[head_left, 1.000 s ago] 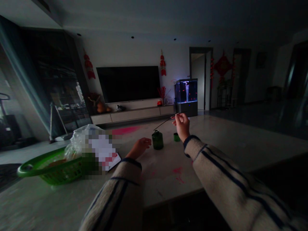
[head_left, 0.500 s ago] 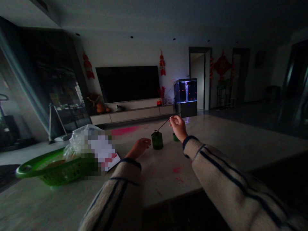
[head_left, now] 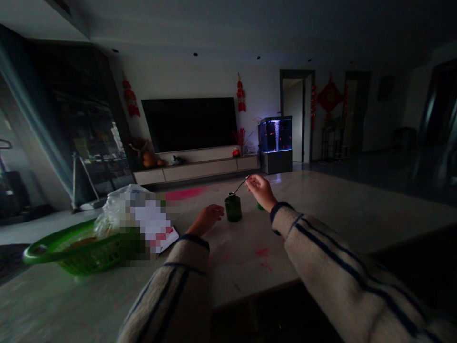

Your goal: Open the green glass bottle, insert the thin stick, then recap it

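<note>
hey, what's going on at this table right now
A person in a striped sweater sits at a pale table in a dim living room. Their right hand pinches a thin stick whose lower end is in the mouth of a small dark green bottle. Their left hand rests loosely curled on the table just beside the bottle, not touching it. A green cap sits behind the right hand, and a green basket stands off to the left.

Right hand pinches thin stick (tip in green bottle).
</note>
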{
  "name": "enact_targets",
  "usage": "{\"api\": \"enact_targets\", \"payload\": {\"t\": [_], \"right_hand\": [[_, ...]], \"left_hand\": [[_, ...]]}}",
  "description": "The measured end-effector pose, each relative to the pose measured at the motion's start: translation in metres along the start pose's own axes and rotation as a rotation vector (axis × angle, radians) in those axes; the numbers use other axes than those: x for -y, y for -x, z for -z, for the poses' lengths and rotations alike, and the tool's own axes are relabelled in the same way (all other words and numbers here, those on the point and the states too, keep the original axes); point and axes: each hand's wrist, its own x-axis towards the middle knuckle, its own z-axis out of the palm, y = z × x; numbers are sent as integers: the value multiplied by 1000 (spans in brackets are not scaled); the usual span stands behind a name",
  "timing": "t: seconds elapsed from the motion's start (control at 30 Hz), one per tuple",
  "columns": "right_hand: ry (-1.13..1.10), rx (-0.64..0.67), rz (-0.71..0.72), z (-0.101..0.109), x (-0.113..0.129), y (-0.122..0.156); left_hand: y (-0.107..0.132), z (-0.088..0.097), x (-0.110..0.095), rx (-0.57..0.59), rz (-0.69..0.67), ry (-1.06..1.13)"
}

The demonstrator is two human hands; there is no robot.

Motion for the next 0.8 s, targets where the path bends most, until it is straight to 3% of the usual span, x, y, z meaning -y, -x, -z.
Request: {"api": "enact_targets", "payload": {"t": [0.8], "right_hand": [[223,164,23,-13,-8,4]], "left_hand": [[1,-1,-2,9,38,8]]}}
